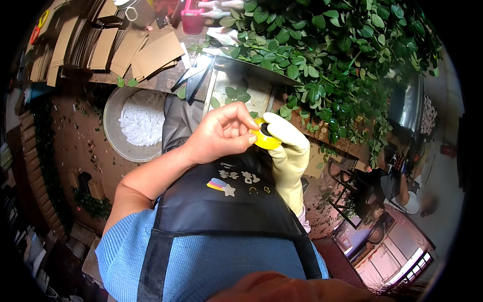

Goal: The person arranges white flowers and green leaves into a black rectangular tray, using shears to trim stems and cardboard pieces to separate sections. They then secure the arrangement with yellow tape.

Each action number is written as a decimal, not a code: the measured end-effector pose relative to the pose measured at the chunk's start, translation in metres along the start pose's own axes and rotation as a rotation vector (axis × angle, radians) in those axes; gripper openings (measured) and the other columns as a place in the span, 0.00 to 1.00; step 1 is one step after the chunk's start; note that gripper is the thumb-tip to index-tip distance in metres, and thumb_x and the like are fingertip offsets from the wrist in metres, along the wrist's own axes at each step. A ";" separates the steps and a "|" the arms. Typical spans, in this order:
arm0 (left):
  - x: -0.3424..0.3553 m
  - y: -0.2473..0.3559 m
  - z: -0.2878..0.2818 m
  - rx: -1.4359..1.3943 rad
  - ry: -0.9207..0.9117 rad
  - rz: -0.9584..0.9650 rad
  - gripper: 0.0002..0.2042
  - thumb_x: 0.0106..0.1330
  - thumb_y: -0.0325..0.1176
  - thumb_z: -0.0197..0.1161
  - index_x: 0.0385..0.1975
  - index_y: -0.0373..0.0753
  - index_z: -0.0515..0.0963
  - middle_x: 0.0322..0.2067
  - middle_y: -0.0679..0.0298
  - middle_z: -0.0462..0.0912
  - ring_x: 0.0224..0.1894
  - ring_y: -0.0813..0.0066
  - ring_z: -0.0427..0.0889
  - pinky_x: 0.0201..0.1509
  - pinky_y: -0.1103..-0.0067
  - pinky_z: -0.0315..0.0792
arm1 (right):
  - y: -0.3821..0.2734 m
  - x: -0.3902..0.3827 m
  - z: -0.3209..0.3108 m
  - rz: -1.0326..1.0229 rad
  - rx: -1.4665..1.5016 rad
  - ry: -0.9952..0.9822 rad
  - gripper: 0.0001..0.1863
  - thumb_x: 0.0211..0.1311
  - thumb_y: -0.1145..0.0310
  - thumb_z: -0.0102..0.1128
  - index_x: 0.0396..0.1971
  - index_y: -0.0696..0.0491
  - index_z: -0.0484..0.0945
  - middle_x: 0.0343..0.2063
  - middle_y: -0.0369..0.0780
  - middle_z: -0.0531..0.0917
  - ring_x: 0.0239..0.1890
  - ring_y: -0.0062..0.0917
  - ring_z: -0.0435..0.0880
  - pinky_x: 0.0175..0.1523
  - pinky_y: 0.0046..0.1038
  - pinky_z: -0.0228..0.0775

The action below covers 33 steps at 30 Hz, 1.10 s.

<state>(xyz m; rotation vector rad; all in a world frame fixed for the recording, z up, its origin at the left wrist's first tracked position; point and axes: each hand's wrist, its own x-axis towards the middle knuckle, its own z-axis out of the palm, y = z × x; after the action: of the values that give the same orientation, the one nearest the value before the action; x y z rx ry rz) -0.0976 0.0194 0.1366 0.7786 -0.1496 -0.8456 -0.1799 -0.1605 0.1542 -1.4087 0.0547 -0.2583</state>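
Note:
A roll of yellow tape (261, 140) with a dark core is held in front of my apron, near the table edge. My right hand (289, 143), in a pale yellow rubber glove, grips it from the right side. My bare left hand (225, 132) is closed, its thumb and index finger pinching the left rim of the roll. Whether a loose tape end lies between those fingertips, I cannot tell. Just beyond my hands is a shallow metal tray (216, 85) with a few green leaves. Scissors with dark handles (193, 83) lie at the tray's left.
Long leafy stems (322, 65) cover the table's right side, with white-netted flower heads (223, 35) at their left end. Cardboard pieces (156, 54) are stacked at the far left. A round bin (111, 126) holds white strips. Another person (406, 194) is at the right.

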 end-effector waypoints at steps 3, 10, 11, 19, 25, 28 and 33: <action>0.000 0.000 -0.001 -0.010 -0.012 0.000 0.09 0.63 0.12 0.59 0.38 0.34 0.77 0.39 0.64 0.75 0.36 0.83 0.77 0.42 0.86 0.71 | 0.000 -0.001 -0.004 -0.001 -0.062 -0.032 0.18 0.64 0.64 0.73 0.49 0.60 0.85 0.56 0.52 0.83 0.55 0.37 0.86 0.61 0.34 0.77; -0.007 0.004 -0.004 -0.029 -0.044 -0.069 0.10 0.63 0.12 0.59 0.38 0.35 0.77 0.38 0.64 0.75 0.35 0.82 0.77 0.42 0.86 0.71 | -0.003 -0.005 -0.002 0.059 0.032 -0.029 0.18 0.64 0.63 0.73 0.48 0.60 0.85 0.55 0.52 0.84 0.54 0.36 0.86 0.60 0.33 0.78; -0.007 0.003 -0.003 -0.023 -0.039 -0.045 0.09 0.63 0.12 0.59 0.37 0.35 0.77 0.38 0.64 0.75 0.35 0.81 0.78 0.41 0.85 0.71 | -0.003 -0.005 -0.002 0.052 0.021 -0.028 0.18 0.64 0.63 0.73 0.48 0.59 0.85 0.55 0.52 0.84 0.53 0.36 0.87 0.59 0.33 0.78; -0.001 -0.001 -0.005 0.040 -0.018 -0.013 0.06 0.68 0.17 0.57 0.38 0.35 0.78 0.38 0.64 0.76 0.36 0.80 0.79 0.43 0.83 0.73 | 0.000 -0.004 -0.001 0.033 0.001 -0.002 0.20 0.64 0.64 0.73 0.50 0.60 0.84 0.55 0.52 0.84 0.54 0.36 0.86 0.61 0.33 0.77; 0.001 0.005 -0.002 0.012 -0.043 -0.027 0.05 0.67 0.18 0.60 0.39 0.35 0.78 0.38 0.65 0.77 0.38 0.81 0.79 0.46 0.83 0.74 | 0.000 -0.002 -0.001 0.016 -0.020 -0.007 0.18 0.65 0.65 0.72 0.50 0.61 0.84 0.56 0.52 0.83 0.54 0.35 0.86 0.61 0.33 0.77; 0.001 0.003 0.000 -0.050 -0.015 -0.031 0.06 0.67 0.17 0.60 0.39 0.35 0.78 0.38 0.64 0.77 0.38 0.81 0.79 0.46 0.83 0.74 | -0.001 -0.003 -0.002 0.026 -0.057 -0.008 0.18 0.65 0.65 0.72 0.49 0.61 0.84 0.55 0.52 0.84 0.54 0.36 0.86 0.60 0.33 0.78; 0.001 -0.008 -0.004 0.022 0.017 0.023 0.06 0.67 0.16 0.60 0.39 0.34 0.78 0.38 0.64 0.77 0.37 0.80 0.79 0.44 0.83 0.74 | 0.002 -0.002 -0.002 -0.042 -0.124 -0.027 0.17 0.66 0.66 0.71 0.49 0.61 0.84 0.53 0.52 0.85 0.52 0.34 0.87 0.59 0.33 0.78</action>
<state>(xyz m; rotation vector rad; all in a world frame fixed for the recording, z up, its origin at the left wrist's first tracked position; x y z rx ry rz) -0.1005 0.0180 0.1284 0.8026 -0.1527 -0.8172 -0.1820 -0.1616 0.1514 -1.5374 0.0190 -0.2738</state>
